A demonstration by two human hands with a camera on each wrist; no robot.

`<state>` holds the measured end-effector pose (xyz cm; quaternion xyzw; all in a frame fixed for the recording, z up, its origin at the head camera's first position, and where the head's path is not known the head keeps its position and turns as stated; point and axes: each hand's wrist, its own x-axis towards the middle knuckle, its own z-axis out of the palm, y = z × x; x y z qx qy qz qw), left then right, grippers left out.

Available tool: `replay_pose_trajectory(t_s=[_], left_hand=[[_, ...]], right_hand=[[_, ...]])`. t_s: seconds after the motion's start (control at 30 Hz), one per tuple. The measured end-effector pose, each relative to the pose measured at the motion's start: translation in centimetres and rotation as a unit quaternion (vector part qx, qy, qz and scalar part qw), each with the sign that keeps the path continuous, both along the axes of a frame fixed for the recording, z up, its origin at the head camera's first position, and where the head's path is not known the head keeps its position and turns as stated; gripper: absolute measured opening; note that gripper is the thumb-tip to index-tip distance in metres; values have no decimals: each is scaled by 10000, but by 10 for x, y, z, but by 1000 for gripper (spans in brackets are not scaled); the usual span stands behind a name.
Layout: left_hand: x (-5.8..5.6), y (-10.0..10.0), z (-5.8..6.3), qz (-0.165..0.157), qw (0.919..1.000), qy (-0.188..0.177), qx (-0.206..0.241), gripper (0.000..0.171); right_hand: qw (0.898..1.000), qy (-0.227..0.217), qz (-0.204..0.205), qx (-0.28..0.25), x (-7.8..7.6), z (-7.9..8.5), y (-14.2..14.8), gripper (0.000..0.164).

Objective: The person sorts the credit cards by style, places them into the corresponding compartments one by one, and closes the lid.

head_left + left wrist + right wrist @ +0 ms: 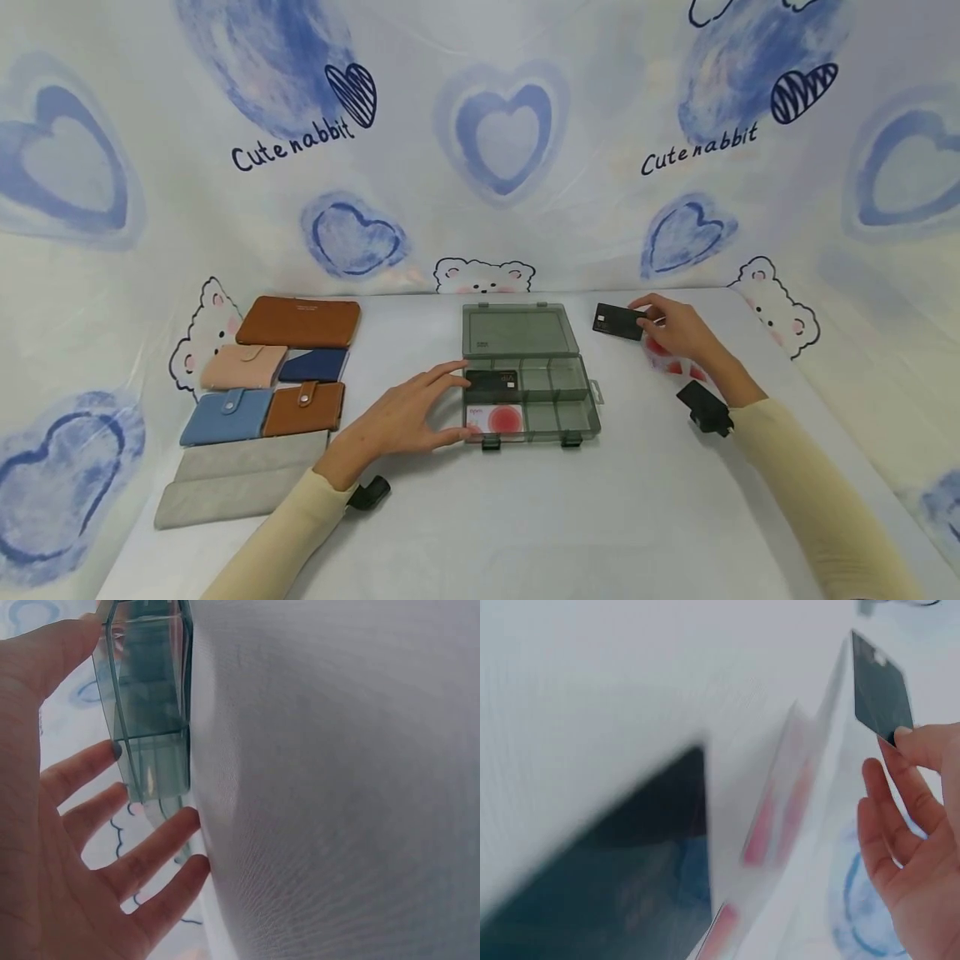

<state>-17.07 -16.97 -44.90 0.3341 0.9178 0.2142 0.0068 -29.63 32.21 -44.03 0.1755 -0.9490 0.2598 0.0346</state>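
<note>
My right hand (678,329) pinches a black card (618,321) with a small chip between thumb and fingertips, right of the green translucent compartment box (519,331). In the right wrist view the same card (881,688) stands up off the table. The box lies with its lid folded back. A black VIP card (489,386) and a white card with a red circle (495,418) lie in its left compartments. With fingers spread, my left hand (401,417) touches the box's left side. Its thumb (67,641) rests along the box edge in the left wrist view.
Red-and-white cards (663,358) lie under the right hand. At left are a long brown wallet (300,322), a pink wallet (242,367), a navy card holder (315,365), a blue wallet (225,418), a small brown wallet (303,410) and a grey folded case (240,479).
</note>
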Motion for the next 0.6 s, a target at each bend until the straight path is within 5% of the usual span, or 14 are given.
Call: replay_pose_trajectory(t_s=[0.23,0.6], left_hand=[[-1,-1,0,19,10000,-26,-9,72],[-2,0,-1,60,9999,-124,-29,71]], right_hand=[[9971,140,-315,-677,19,14,-27,30],[9908,323,271,-1283,58,22,-86,27]])
